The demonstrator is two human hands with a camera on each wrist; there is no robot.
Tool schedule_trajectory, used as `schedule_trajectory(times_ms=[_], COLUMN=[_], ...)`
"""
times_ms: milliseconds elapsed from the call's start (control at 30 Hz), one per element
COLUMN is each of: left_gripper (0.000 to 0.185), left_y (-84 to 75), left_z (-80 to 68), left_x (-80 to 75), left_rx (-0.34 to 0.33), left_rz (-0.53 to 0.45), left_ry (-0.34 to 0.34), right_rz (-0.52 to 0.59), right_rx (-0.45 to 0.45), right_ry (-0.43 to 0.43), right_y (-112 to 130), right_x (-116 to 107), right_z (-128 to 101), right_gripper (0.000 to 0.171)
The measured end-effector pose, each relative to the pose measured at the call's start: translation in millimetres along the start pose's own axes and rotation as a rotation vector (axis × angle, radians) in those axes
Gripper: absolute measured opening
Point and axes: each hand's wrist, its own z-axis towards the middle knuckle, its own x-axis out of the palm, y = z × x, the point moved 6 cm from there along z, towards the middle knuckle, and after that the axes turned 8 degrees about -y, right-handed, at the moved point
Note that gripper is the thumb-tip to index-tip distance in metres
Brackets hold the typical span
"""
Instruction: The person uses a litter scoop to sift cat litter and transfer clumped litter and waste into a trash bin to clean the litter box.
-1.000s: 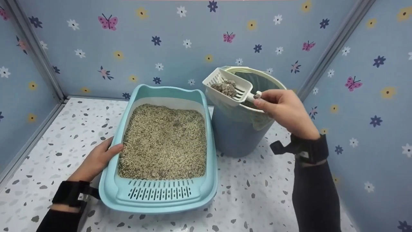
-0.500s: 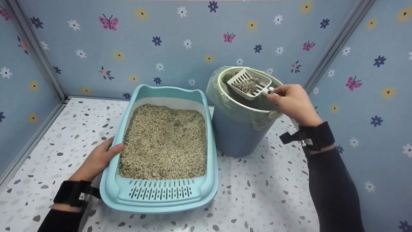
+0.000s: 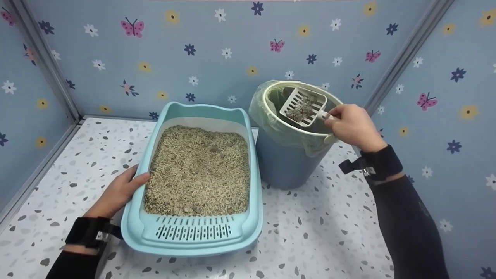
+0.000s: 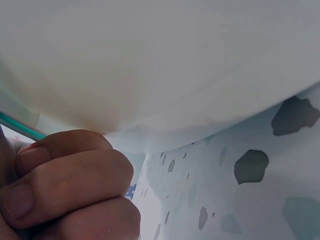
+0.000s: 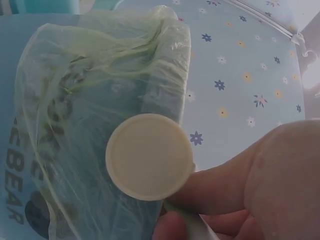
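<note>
A light blue litter box [image 3: 133,228] full of beige litter [image 3: 197,170] lies on the speckled floor. My left hand [image 3: 130,185] grips its left rim, thumb over the edge; in the left wrist view the fingers [image 4: 65,185] curl under the box's pale underside [image 4: 150,65]. My right hand [image 3: 330,116] pinches the handle of a white slotted scoop [image 3: 303,105]. The scoop carries grey clumps [image 3: 300,110] and tilts down inside the mouth of a blue bin [image 3: 285,164] lined with a green bag [image 5: 95,95].
The bin stands right of the litter box, close to the back corner of blue flowered walls [image 3: 193,58]. A round cream knob [image 5: 149,156] sits on the bin's side by my right fingers [image 5: 250,190]. Speckled floor [image 3: 321,232] shows in front of the bin.
My right hand carried the scoop from the bin's left rim across to its opening and lowered it inside, tilting it. The left hand stayed on the litter box.
</note>
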Motion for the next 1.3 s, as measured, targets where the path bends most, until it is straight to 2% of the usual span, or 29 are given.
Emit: schedule_trajectory(times_ms=[267, 567, 933, 1100, 1300], left_gripper=[0.075, 0.074, 0.071, 0.072, 0.073], left_y=[-1.1, -3.0, -2.9, -1.8, -1.5], left_z=[-0.3, -1.5, -2.1, -2.5, -0.7], left_x=[-0.9, 1.4, 1.8, 1.4, 0.9], left_rx=[0.004, 0.014, 0.011, 0.006, 0.010], left_rz=[0.012, -0.031, -0.065, -0.055, -0.043], left_ry=[-0.002, 0.017, 0.011, 0.002, 0.006], right_rz=[-0.055, -0.112, -0.203, -0.196, -0.081], right_rx=[-0.094, -0.118, -0.191, -0.160, -0.093], right_ry=[-0.066, -0.089, -0.180, -0.179, -0.214], right_y=[10, 17, 26, 27, 30], right_x=[-2, 1, 7, 8, -8], right_z=[-5, -10, -19, -21, -26], right_gripper=[0.022, 0.022, 0.024, 0.021, 0.020])
